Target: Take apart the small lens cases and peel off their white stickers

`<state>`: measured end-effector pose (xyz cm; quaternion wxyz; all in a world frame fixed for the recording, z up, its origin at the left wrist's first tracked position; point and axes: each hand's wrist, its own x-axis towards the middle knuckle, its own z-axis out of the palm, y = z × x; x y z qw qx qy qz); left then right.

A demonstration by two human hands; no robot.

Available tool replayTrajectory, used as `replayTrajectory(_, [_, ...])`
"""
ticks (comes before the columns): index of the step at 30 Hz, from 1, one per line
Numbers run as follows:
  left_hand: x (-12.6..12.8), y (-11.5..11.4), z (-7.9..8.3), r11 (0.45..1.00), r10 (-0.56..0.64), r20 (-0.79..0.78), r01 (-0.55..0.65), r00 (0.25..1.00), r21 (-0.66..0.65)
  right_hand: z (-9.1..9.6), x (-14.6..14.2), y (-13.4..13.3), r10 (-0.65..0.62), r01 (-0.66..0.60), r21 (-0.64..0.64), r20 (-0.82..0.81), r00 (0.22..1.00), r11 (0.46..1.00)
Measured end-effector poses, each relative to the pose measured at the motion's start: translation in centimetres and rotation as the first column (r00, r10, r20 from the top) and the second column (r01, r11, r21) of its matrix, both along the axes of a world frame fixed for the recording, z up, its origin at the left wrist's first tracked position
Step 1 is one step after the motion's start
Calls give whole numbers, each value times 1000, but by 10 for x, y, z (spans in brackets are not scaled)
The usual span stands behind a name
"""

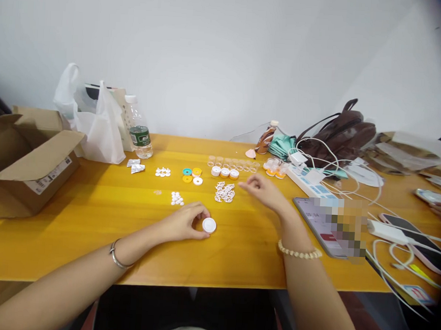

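Observation:
My left hand [188, 221] rests on the orange-yellow table, thumb and fingers closed around the sides of a small white round cap [209, 226]. Over the table to the right, my right hand [260, 189] has its fingers curled together; whether anything is between them is hidden. Close to it lies a pile of white openwork plastic pieces [224, 192]. Just behind stand white-and-orange round caps [224, 172] and a row of clear plastic rings [235, 164]. Left of these are teal, yellow and white discs [192, 175], small white domed pieces [177, 198] and white pegged pieces [163, 172].
At the left stand an open cardboard box [53, 171], a white plastic bag [98, 134] and a water bottle [141, 131]. To the right are a phone [313, 224], a power strip [304, 181] with tangled white cables, a brown bag [344, 132] and orange-based clear pieces [275, 168].

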<state>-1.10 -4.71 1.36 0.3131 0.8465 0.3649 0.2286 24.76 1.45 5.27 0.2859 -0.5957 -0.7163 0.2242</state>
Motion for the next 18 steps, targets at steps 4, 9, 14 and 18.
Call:
replayTrajectory(4, [0, 1, -1, 1000, 8, -9, -8, 1000, 9, -12, -48, -25, 521, -522, -181, -55, 852, 834])
replayTrajectory(9, [0, 6, -4, 997, 80, -48, -79, 996, 18, -22, -70, -38, 628, -615, -189, 12, 778, 766])
replayTrajectory(14, [1, 5, -5, 995, 93, -65, -91, 994, 36, -17, -63, -34, 643, -633, -165, 12, 766, 756])
replayTrajectory(18, [2, 2, -3, 993, 112, -71, -108, 991, 50, -16, -62, -34, 647, -638, -152, 16, 762, 755])
